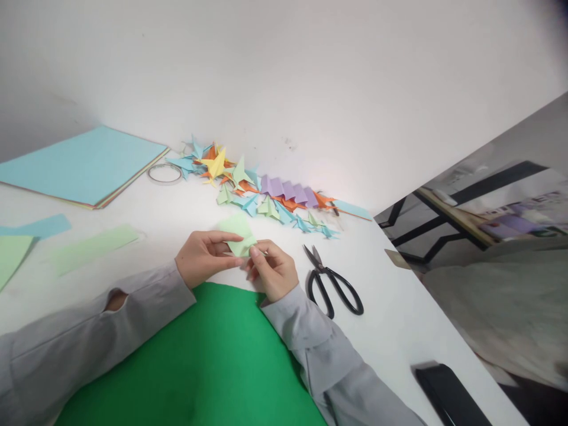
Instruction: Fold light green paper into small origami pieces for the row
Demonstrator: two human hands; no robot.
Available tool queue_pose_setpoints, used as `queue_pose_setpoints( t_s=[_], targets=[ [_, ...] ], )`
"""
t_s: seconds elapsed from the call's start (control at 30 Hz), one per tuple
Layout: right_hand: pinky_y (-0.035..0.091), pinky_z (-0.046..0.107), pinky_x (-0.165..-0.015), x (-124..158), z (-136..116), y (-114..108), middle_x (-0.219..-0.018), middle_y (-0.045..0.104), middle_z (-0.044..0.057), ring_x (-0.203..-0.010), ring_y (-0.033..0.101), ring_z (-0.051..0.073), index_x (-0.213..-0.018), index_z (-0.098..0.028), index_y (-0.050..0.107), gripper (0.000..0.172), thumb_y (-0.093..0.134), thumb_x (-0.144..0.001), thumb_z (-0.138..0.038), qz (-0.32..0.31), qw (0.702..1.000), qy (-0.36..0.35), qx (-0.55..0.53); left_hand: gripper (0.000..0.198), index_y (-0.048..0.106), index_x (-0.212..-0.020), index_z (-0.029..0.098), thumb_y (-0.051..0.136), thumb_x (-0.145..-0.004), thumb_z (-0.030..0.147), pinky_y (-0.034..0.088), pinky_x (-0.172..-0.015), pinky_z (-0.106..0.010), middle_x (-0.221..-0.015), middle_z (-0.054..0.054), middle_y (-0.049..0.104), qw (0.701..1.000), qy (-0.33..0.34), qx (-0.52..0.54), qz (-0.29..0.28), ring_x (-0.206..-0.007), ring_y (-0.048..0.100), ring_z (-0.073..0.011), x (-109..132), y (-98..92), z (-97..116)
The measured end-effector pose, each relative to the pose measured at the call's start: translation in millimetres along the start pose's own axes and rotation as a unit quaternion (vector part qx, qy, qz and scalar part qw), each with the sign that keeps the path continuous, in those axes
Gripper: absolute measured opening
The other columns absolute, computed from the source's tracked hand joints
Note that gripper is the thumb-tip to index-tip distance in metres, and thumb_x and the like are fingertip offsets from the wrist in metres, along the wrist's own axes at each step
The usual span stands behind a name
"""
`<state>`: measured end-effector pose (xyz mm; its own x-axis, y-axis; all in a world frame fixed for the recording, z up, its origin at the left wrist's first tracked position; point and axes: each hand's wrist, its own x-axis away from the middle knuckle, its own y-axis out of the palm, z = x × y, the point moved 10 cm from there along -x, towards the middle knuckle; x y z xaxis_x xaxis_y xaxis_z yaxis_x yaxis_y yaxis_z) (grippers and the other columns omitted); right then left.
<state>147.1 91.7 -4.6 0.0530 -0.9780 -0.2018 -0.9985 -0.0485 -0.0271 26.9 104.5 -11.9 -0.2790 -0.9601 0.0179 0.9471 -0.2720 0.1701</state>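
Note:
Between my hands is a small piece of light green paper (236, 227), creased and partly folded. My left hand (208, 255) pinches its left edge between thumb and fingers. At the lower right corner, the thumb and fingertips of my right hand (274, 269) are closed on the same paper. My fingers hide part of its lower edge. Black-handled scissors (326, 271) lie just right of my right hand, their blades slightly apart and pointing away from me. Behind the paper, folded paper cranes (242, 177) in several colours lie in a row along the wall.
A stack of coloured sheets, light blue on top (89, 160), lies back left beside a roll of tape (164, 173). Loose green strips (95, 248) and a blue strip (48, 226) lie at left. A black phone-like object (450, 393) rests near the table's right edge.

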Motion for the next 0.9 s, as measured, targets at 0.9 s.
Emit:
queue_pose_setpoints(
  t_s=[0.9],
  targets=[
    [0.042, 0.017, -0.035, -5.5, 14.9, 0.8, -0.061, 0.058, -0.004, -0.049, 0.054, 0.01, -0.091, -0.019, 0.051, 0.041, 0.073, -0.059, -0.029, -0.002, 0.994, 0.052, -0.095, 0.036, 0.043, -0.055, 0.015, 0.077, -0.048, 0.022, 0.044, -0.044, -0.02, -0.044, 0.006, 0.053, 0.995, 0.041, -0.054, 0.068, -0.046, 0.058, -0.0112, 1.0, -8.2, 14.9]
  ],
)
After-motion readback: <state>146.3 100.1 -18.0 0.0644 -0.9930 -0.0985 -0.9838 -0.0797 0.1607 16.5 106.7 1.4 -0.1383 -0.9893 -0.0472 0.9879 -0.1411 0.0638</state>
